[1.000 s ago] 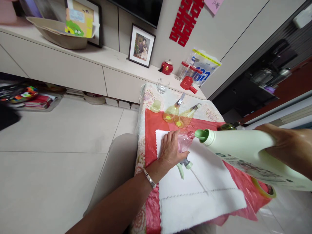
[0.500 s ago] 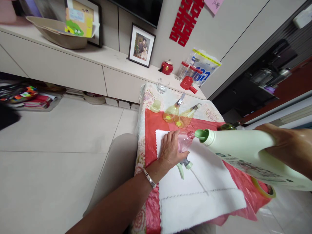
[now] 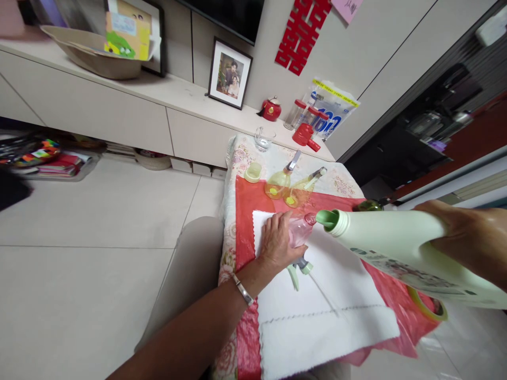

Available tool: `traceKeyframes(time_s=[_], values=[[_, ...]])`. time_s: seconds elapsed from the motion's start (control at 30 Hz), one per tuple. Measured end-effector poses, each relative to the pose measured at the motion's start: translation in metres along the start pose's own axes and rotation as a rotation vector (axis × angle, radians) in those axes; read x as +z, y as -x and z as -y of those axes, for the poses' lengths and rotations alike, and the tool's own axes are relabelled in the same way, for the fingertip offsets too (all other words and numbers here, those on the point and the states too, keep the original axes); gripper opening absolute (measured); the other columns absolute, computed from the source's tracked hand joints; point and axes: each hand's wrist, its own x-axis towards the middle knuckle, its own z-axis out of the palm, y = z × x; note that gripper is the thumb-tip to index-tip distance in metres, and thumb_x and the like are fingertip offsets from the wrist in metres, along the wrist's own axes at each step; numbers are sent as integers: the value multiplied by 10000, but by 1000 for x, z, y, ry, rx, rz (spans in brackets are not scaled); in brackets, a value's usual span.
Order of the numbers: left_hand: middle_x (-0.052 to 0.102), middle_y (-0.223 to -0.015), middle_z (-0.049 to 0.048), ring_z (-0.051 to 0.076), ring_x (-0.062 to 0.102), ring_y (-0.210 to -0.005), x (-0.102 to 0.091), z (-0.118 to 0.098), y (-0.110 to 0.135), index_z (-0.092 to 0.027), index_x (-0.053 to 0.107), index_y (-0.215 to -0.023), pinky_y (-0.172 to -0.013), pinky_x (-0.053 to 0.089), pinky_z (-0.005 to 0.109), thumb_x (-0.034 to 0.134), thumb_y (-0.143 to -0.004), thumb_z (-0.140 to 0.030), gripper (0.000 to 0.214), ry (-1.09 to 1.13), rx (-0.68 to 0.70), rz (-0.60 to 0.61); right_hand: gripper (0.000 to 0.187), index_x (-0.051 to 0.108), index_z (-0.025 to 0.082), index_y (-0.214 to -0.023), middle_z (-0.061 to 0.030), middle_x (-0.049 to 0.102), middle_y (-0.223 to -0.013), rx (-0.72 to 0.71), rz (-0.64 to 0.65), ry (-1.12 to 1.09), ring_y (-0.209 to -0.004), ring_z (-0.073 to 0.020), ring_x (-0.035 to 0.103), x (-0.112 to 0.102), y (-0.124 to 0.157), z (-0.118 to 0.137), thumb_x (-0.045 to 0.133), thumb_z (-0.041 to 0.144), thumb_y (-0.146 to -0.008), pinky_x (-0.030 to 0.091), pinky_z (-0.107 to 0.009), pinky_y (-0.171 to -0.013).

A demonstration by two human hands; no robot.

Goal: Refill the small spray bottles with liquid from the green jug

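My left hand point(image 3: 276, 238) is wrapped round a clear pink spray bottle point(image 3: 301, 230) without its top, its mouth turned to the right. In my right hand point(image 3: 463, 237) is a large pale green detergent jug point(image 3: 392, 227), gripped by its handle and tipped on its side. The jug's green spout point(image 3: 327, 217) meets the bottle's neck, and pale liquid shows in the spout. Below my left hand a grey and green spray trigger head point(image 3: 303, 265) with its thin tube lies on a white cloth point(image 3: 317, 338). How full the bottle is, I cannot tell.
Two yellowish spray bottles point(image 3: 278, 184) and a pale green cap point(image 3: 252, 172) stand beyond the cloth, on red plastic sheeting point(image 3: 247, 211). A glass cup point(image 3: 263, 140) is near the table's far edge. A tape roll point(image 3: 430, 306) lies at the right edge.
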Motion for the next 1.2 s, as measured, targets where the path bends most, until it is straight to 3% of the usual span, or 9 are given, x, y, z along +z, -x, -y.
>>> traceKeyframes(time_s=[0.2, 1.2], values=[[530, -1305, 98, 324, 510, -1209, 0, 0, 0, -236, 363, -1388, -1055, 420, 477, 886, -593, -336, 957, 2, -1, 2, 356, 617, 498, -1010, 44, 630, -722, 53, 111, 90, -625, -224, 597, -4, -1, 0, 625, 482, -655, 415, -301, -557], [528, -1302, 105, 326, 506, -1201, -1, 0, 0, -223, 366, -1389, -1054, 420, 479, 881, -597, -336, 951, 3, 2, 8, 364, 629, 481, -1035, 21, 630, -728, 46, 81, 96, -626, -231, 600, -5, 1, 0, 615, 483, -671, 408, -296, -545]])
